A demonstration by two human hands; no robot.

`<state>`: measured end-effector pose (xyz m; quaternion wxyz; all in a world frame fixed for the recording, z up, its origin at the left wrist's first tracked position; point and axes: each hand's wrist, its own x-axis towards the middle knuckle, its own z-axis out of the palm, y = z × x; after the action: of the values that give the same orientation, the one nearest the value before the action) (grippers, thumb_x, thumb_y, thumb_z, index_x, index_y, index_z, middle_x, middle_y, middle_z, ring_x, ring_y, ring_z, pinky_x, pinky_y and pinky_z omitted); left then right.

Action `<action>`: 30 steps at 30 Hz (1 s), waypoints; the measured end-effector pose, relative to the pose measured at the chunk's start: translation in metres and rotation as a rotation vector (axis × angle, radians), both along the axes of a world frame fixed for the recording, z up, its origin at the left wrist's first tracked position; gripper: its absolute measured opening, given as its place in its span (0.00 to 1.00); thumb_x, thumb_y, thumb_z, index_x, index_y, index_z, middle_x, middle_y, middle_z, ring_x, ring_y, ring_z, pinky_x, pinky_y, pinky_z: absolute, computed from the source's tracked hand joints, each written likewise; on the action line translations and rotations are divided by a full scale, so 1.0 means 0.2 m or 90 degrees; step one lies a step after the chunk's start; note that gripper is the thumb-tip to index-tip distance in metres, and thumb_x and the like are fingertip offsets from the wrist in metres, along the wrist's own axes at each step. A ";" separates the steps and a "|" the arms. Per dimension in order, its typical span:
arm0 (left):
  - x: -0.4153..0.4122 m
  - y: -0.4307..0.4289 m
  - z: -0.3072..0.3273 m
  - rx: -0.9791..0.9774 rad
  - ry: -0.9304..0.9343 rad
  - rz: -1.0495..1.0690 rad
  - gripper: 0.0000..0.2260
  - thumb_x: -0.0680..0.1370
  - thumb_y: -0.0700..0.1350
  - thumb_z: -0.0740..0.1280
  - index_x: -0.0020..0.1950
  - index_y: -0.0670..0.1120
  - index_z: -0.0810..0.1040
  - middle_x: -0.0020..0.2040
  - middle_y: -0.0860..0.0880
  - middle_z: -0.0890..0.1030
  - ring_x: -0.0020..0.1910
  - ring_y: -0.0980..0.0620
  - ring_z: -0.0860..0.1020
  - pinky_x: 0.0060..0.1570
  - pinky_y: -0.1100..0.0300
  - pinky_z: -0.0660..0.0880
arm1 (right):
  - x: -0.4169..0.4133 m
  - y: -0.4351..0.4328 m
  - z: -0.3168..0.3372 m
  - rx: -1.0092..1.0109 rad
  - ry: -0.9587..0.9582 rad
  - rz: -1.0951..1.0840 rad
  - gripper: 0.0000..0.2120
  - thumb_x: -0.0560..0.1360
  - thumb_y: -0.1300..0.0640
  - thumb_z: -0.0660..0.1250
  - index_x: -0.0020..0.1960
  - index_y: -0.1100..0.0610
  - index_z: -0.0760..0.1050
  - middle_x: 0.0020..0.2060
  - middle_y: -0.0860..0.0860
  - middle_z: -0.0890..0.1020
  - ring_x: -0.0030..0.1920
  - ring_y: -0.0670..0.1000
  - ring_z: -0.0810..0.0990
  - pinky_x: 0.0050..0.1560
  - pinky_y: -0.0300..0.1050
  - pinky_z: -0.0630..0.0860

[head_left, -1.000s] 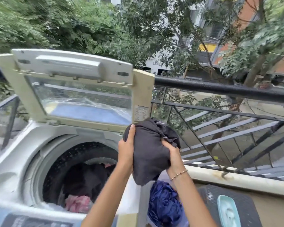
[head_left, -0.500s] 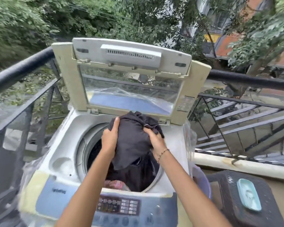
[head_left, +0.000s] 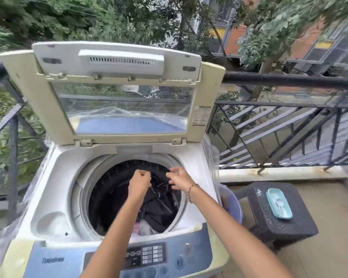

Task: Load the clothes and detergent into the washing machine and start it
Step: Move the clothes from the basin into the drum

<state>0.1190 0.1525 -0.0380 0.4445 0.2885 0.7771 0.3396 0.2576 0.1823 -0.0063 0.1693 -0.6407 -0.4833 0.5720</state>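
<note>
Both hands over the drum (head_left: 100, 189) now, lid (head_left: 117, 93) propped wide open behind. Left hand (head_left: 139, 182) is curled into a loose fist above the dark clothes (head_left: 159, 205); whether it pinches any cloth, I cannot tell. Right hand (head_left: 179, 178) has fingers spread, nothing gripped, just above the same pile. The clothes sit inside the drum, heaped toward the right wall, a bit of pink (head_left: 136, 227) below.

Risks from here: that heap looks lopsided, so the load could run unbalanced unless it is pushed down and spread. A stray fold left on the rim could get caught when the lid drops. No detergent in sight, so it may get forgotten before the panel (head_left: 145, 255) is pressed. More laundry may wait in the tub (head_left: 232, 205) alongside.
</note>
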 end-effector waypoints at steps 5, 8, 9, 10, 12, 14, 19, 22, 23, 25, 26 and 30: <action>0.32 0.11 0.17 0.155 0.012 0.101 0.10 0.79 0.52 0.59 0.55 0.46 0.69 0.43 0.49 0.80 0.45 0.44 0.80 0.53 0.47 0.75 | 0.20 0.07 0.10 0.116 0.106 -0.006 0.10 0.76 0.54 0.65 0.57 0.54 0.72 0.49 0.54 0.80 0.40 0.49 0.80 0.42 0.42 0.79; 0.55 0.18 0.22 0.208 -0.022 0.117 0.10 0.79 0.51 0.59 0.54 0.46 0.69 0.45 0.45 0.80 0.46 0.41 0.79 0.53 0.47 0.75 | 0.41 0.15 0.16 0.143 0.147 -0.038 0.07 0.78 0.57 0.63 0.55 0.57 0.72 0.40 0.52 0.80 0.34 0.49 0.77 0.34 0.36 0.74; 0.63 0.21 0.23 0.225 -0.032 0.108 0.09 0.79 0.50 0.60 0.54 0.46 0.70 0.44 0.45 0.80 0.44 0.42 0.79 0.52 0.47 0.75 | 0.50 0.18 0.16 0.145 0.149 -0.051 0.06 0.78 0.58 0.62 0.54 0.57 0.72 0.38 0.51 0.79 0.33 0.48 0.77 0.32 0.35 0.73; 0.73 0.24 0.23 0.239 -0.046 0.096 0.09 0.79 0.49 0.60 0.54 0.46 0.70 0.42 0.46 0.80 0.42 0.43 0.79 0.50 0.49 0.75 | 0.59 0.22 0.15 0.145 0.152 -0.068 0.05 0.78 0.58 0.62 0.53 0.57 0.73 0.37 0.51 0.79 0.31 0.47 0.76 0.32 0.35 0.72; 0.90 0.29 0.23 0.263 -0.064 0.074 0.08 0.79 0.48 0.59 0.54 0.45 0.70 0.41 0.48 0.78 0.38 0.45 0.78 0.47 0.50 0.75 | 0.76 0.29 0.12 0.137 0.156 -0.097 0.03 0.78 0.59 0.62 0.46 0.55 0.74 0.36 0.51 0.79 0.28 0.45 0.76 0.30 0.34 0.72; 1.08 0.35 0.21 0.274 -0.056 0.052 0.07 0.79 0.48 0.59 0.54 0.47 0.70 0.43 0.46 0.79 0.38 0.44 0.78 0.46 0.49 0.75 | 0.94 0.36 0.06 0.114 0.148 -0.115 0.07 0.78 0.58 0.61 0.42 0.53 0.73 0.34 0.51 0.79 0.26 0.43 0.76 0.28 0.33 0.72; 1.50 0.49 0.05 0.222 -0.085 0.021 0.05 0.79 0.47 0.59 0.53 0.49 0.71 0.43 0.48 0.78 0.37 0.49 0.76 0.45 0.51 0.75 | 1.35 0.50 -0.15 0.042 0.139 -0.159 0.05 0.78 0.58 0.62 0.44 0.56 0.74 0.35 0.52 0.79 0.25 0.43 0.76 0.28 0.33 0.73; 1.66 0.55 -0.14 0.127 -0.108 0.023 0.07 0.80 0.45 0.58 0.56 0.45 0.69 0.40 0.48 0.76 0.38 0.48 0.75 0.44 0.53 0.73 | 1.52 0.57 -0.32 -0.009 0.122 -0.187 0.04 0.78 0.58 0.63 0.45 0.58 0.74 0.34 0.52 0.78 0.22 0.40 0.75 0.26 0.32 0.71; 1.70 0.56 -0.21 0.096 -0.100 0.022 0.06 0.80 0.44 0.58 0.56 0.44 0.69 0.40 0.47 0.76 0.38 0.47 0.75 0.42 0.54 0.73 | 1.58 0.59 -0.39 -0.032 0.116 -0.195 0.04 0.78 0.59 0.63 0.46 0.59 0.73 0.33 0.52 0.78 0.21 0.40 0.74 0.25 0.33 0.71; 1.74 0.57 -0.37 0.040 -0.090 0.024 0.05 0.81 0.43 0.57 0.54 0.43 0.68 0.41 0.44 0.77 0.36 0.46 0.75 0.37 0.56 0.72 | 1.66 0.64 -0.53 -0.082 0.105 -0.196 0.04 0.78 0.59 0.62 0.46 0.60 0.73 0.33 0.53 0.77 0.19 0.40 0.73 0.24 0.33 0.70; 1.76 0.58 -0.47 0.000 -0.084 0.025 0.04 0.81 0.43 0.57 0.53 0.44 0.69 0.41 0.44 0.77 0.35 0.47 0.74 0.36 0.57 0.72 | 1.69 0.66 -0.62 -0.107 0.099 -0.195 0.05 0.78 0.59 0.62 0.45 0.59 0.73 0.33 0.53 0.78 0.19 0.40 0.73 0.24 0.32 0.70; 1.79 0.59 -0.89 -0.144 -0.079 0.015 0.03 0.80 0.42 0.56 0.50 0.45 0.68 0.35 0.48 0.76 0.32 0.49 0.73 0.34 0.54 0.70 | 1.76 0.73 -1.01 -0.187 0.082 -0.199 0.05 0.78 0.59 0.61 0.45 0.58 0.74 0.31 0.52 0.77 0.22 0.43 0.73 0.25 0.33 0.70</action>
<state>0.4768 0.2714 -0.2162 0.5171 0.2065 0.7848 0.2722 0.6106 0.3275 -0.2087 0.1915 -0.6877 -0.2781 0.6427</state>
